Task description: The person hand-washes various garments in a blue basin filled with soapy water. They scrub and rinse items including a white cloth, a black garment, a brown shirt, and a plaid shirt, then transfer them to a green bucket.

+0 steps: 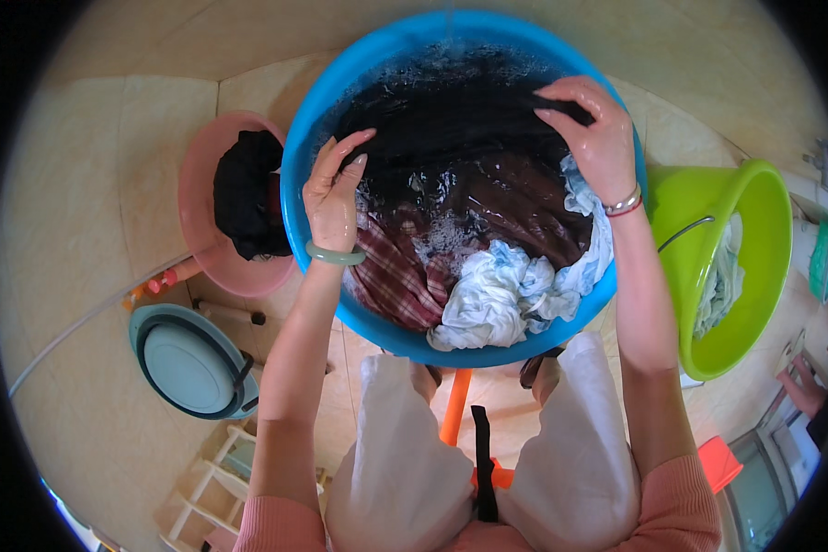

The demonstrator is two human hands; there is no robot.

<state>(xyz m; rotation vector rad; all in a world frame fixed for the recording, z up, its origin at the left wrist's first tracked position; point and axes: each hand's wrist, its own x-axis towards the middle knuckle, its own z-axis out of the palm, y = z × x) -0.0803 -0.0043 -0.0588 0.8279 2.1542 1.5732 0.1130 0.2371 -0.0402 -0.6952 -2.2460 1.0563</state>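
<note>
A large blue tub (515, 29) of water and wet laundry stands in front of me. Stretched across its far part is a black garment (455, 120), pinched at the left by my left hand (333, 189) and at the right by my right hand (600, 138). Both hands are wet, with fingers closed on the cloth. Nearer in the tub lie a dark brown cloth (524, 207), partly under water, and a red plaid cloth (394, 276). A bunched white and light-blue cloth (488, 299) rests against the near wall and runs up the right side.
A pink basin (196, 189) with black clothes (242, 193) stands left of the tub. Below it is a grey-blue basin (189, 368). At the right, a tilted green bucket (765, 267) holds a pale cloth (722, 276). A wooden rack (207, 478) is at lower left.
</note>
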